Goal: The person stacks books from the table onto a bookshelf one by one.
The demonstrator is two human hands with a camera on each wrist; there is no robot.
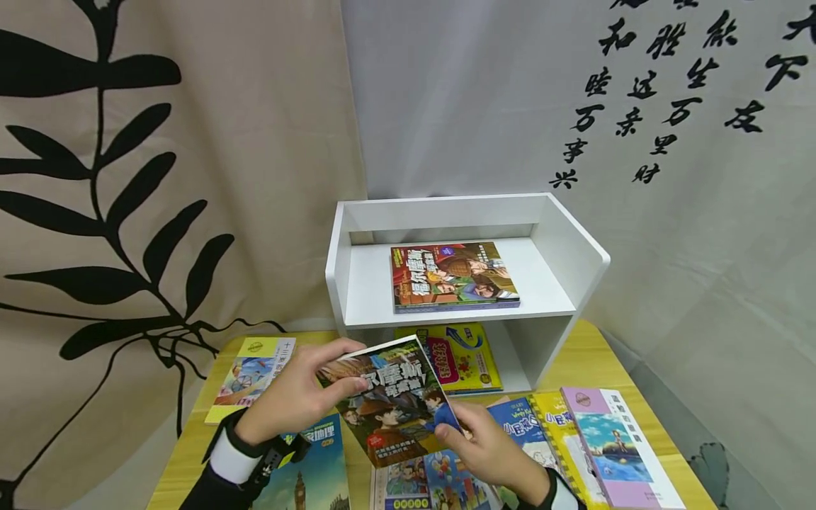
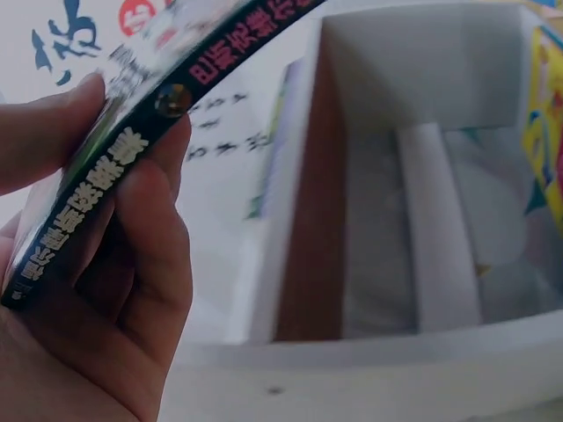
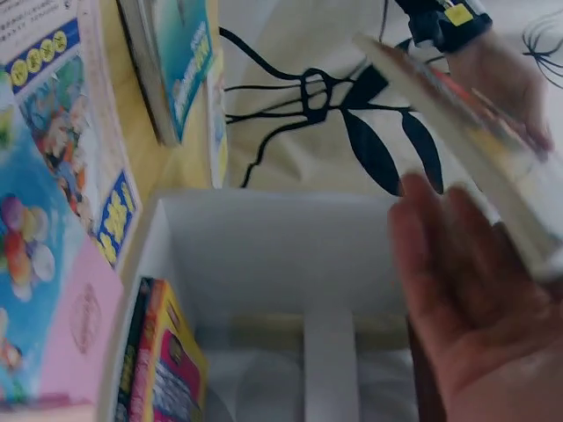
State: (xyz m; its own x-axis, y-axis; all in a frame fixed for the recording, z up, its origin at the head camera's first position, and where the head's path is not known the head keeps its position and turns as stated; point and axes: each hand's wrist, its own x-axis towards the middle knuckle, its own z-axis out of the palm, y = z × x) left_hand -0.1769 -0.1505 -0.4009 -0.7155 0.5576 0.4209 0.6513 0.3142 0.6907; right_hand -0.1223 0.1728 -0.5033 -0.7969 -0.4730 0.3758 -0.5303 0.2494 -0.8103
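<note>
A dark-covered comic-style book (image 1: 389, 404) is held up tilted in front of the white shelf. My left hand (image 1: 299, 393) grips its upper left edge, thumb on the front cover. At the lower right edge, my right hand (image 1: 491, 446) pinches the book, with the thumb on the cover and the fingers behind. The left wrist view shows the dark spine (image 2: 97, 189) between thumb and curled fingers. In the right wrist view, the fingers (image 3: 422, 264) reach out behind the book's pale page edge.
The white two-tier shelf (image 1: 561, 283) stands on a wooden table (image 1: 185, 453). A small stack of comic books (image 1: 455, 276) lies on its upper tier, yellow books (image 1: 474, 358) on the lower. More books, including a purple-edged one (image 1: 615, 446) and a Big Ben one (image 1: 319, 467), lie around.
</note>
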